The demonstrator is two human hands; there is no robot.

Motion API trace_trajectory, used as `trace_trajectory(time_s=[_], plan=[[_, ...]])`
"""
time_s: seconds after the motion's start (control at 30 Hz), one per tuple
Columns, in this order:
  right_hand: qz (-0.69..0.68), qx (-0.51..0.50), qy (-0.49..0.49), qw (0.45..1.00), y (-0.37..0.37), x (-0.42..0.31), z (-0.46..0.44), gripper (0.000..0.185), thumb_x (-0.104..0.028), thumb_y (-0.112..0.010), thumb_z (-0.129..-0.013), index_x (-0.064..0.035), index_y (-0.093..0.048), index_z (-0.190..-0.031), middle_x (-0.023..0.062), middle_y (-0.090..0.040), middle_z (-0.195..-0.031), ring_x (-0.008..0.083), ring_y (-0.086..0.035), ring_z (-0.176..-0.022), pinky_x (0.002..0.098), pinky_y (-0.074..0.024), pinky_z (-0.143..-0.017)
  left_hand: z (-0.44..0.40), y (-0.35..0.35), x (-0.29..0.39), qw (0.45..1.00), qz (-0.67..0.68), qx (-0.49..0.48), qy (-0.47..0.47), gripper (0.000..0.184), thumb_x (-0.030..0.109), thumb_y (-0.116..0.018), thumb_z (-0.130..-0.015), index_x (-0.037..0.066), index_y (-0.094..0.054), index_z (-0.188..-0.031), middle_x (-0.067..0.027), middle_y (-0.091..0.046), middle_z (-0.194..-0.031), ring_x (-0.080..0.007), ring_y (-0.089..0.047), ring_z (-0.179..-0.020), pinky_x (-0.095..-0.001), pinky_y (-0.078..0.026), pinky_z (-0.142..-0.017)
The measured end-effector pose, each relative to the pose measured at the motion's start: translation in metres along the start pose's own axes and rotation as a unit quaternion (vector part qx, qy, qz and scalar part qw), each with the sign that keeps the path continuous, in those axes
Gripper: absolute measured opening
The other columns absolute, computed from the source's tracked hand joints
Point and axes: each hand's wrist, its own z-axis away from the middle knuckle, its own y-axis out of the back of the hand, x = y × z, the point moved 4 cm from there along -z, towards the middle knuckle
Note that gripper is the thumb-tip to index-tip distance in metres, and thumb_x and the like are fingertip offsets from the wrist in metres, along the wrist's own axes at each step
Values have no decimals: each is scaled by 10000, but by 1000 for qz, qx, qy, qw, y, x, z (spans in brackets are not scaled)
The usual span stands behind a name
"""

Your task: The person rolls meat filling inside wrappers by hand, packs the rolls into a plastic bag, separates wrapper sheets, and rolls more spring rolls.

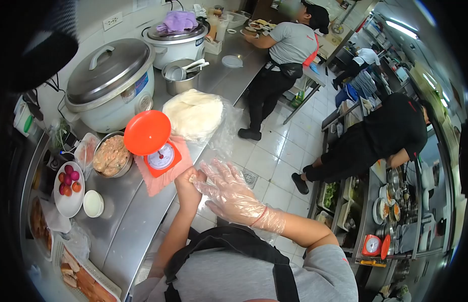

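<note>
My right hand [229, 194] wears a clear plastic glove, with a reddish band round the wrist. Its fingers are stretched out, palm down, over the floor beside the counter edge. My bare left hand [187, 180] is closed, right against the thumb side of the gloved hand; whatever it pinches is hidden. Just beyond the left hand, an orange-red kitchen scale [163, 158] with a round dial and a tilted-looking pan [147, 132] stands on a pink cloth [152, 185]. A large pale mass of dough [193, 113] lies on plastic wrap [226, 126] at the counter edge.
Along the steel counter [138, 221] are a bowl of minced filling [112, 156], a plate of round pink and orange items [69, 201], white cups [93, 204], a meat basket [88, 272], a large rice cooker [110, 85] and a pot [181, 83]. Co-workers [289, 45] stand nearby.
</note>
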Motion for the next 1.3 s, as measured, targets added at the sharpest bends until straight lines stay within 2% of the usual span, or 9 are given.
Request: trace_trajectory(time_s=[0.2,0.5,0.6,0.7,0.8,0.9,0.93,1.13,1.3], plan=[[35,10,3,999,-2,1,-4,635,-218,-751,-775,-155,-552,-1375,179,-393,-1507,426,-383,-1375,596,-323,-1127,-3,2,10,999,-48,12,-20,343,-38,-660,-791,33,-387,-596,-8,-391,-541,-76,-361,-556,-312,-298,-477],[28,37,17,999,-1,16,-11,429,-198,-748,-760,-117,-682,-1177,187,-475,-1421,421,-374,-1382,591,-321,-1129,-1,-12,21,994,-68,-61,-59,90,-65,-646,-693,1,-592,-663,-90,-599,-602,-138,-571,-592,-311,-424,-569],[-1,9,10,1000,-1,23,-14,415,-206,-760,-734,-121,-702,-1136,192,-495,-1386,425,-367,-1384,586,-313,-1134,3,-15,-14,991,-99,-89,-25,63,-60,-626,-727,1,-627,-708,-56,-635,-657,-120,-584,-628,-289,-444,-594],[-36,9,5,999,-7,31,-9,390,-208,-769,-699,-113,-715,-1073,193,-497,-1373,421,-367,-1382,582,-304,-1141,6,-25,15,993,-37,-111,-2,73,-55,-607,-771,3,-649,-755,-15,-623,-675,-111,-568,-635,-276,-445,-597],[-40,34,-4,999,13,37,2,465,-197,-778,-691,-114,-680,-1138,205,-496,-1360,426,-398,-1348,564,-334,-1121,10,-37,3,994,65,-90,17,67,-48,-612,-810,5,-649,-793,17,-601,-690,-84,-549,-653,-259,-433,-591],[-139,206,-58,967,8,54,32,570,-187,-792,-698,-120,-614,-1236,212,-487,-1355,430,-429,-1307,540,-370,-1087,1,-52,14,988,82,-108,73,69,-34,-617,-842,16,-634,-798,20,-599,-700,-60,-534,-666,-239,-426,-594],[-146,202,-80,965,11,56,44,596,-182,-795,-699,-122,-595,-1258,213,-484,-1355,432,-435,-1299,533,-378,-1076,-2,-57,9,982,83,-159,57,76,-16,-625,-860,20,-623,-793,29,-606,-706,-40,-529,-671,-224,-423,-598],[-118,238,-143,953,25,59,109,633,-160,-798,-695,-114,-565,-1282,219,-462,-1363,438,-443,-1286,515,-397,-1055,16,-121,16,968,48,-247,1,312,34,-675,-892,63,-466,-662,61,-486,-638,-31,-411,-628,-220,-336,-551],[-116,217,-239,939,24,77,151,629,-155,-790,-693,-110,-575,-1283,225,-442,-1397,451,-426,-1304,512,-392,-1074,43,-171,15,942,40,-334,-5,346,19,-664,-886,68,-416,-650,77,-399,-621,-34,-361,-631,-232,-295,-542]])
